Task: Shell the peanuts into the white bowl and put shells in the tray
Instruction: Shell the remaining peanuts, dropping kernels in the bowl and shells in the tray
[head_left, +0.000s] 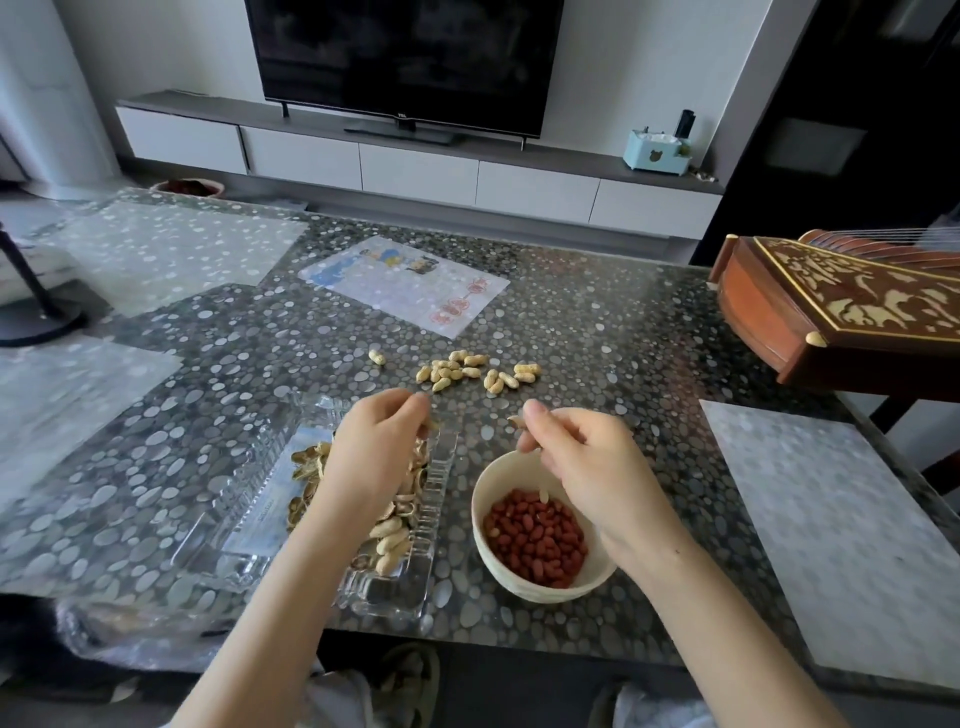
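A white bowl holding several red-skinned peanut kernels stands near the table's front edge. Left of it lies a clear glass tray with several empty shells. My left hand hovers over the tray, its curled fingertips pinching a bit of shell. My right hand hangs over the bowl's far rim and pinches a shell piece between thumb and fingers. A pale kernel drops beneath it toward the bowl. A pile of unshelled peanuts lies farther back on the table.
The pebble-patterned table carries a printed sheet at the back. A carved wooden instrument juts in from the right. A single peanut lies apart, left of the pile. A pale mat covers the right front.
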